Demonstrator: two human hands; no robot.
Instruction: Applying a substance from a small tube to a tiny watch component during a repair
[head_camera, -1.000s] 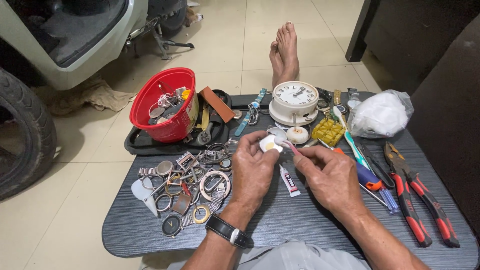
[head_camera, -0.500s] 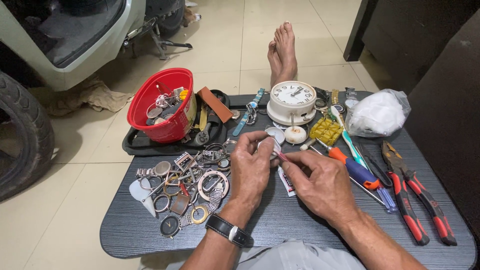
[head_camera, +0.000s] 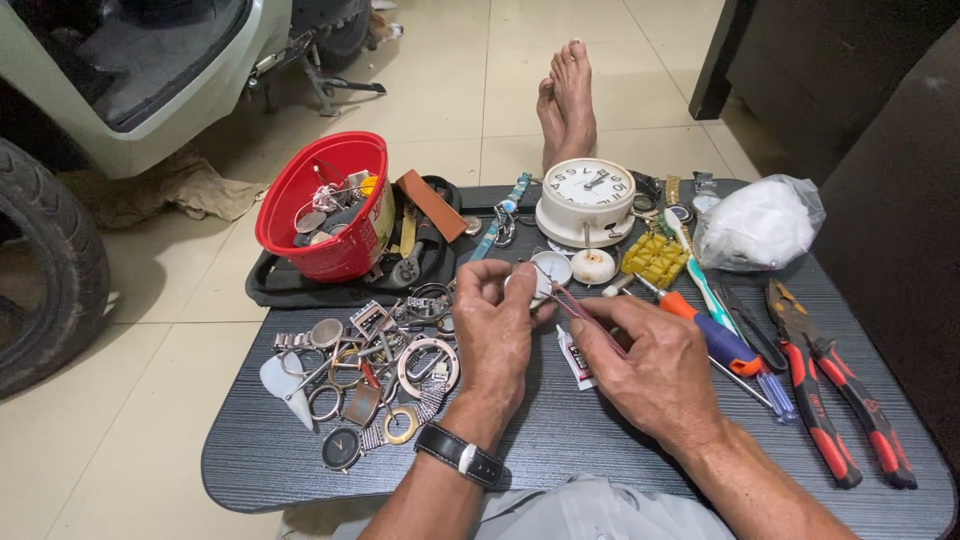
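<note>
Both hands, left hand (head_camera: 497, 325) and right hand (head_camera: 655, 368), shifted slightly, pinching tweezers (head_camera: 580, 308).

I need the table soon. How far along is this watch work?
Mid-job. Left hand holds a small round part; right hand works it with a thin pink tool. Nothing looks finished: loose watch parts, pliers and screwdriver cover the table.

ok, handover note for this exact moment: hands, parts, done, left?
Left hand: pinching a small round white part above the table.
Right hand: holding a thin pink-handled tool, tip at that part.
Small tube lies under the hands; watch parts pile left, pliers and screwdrivers right.
Done: part picked up, tool applied.
Left: cannot tell.
</note>
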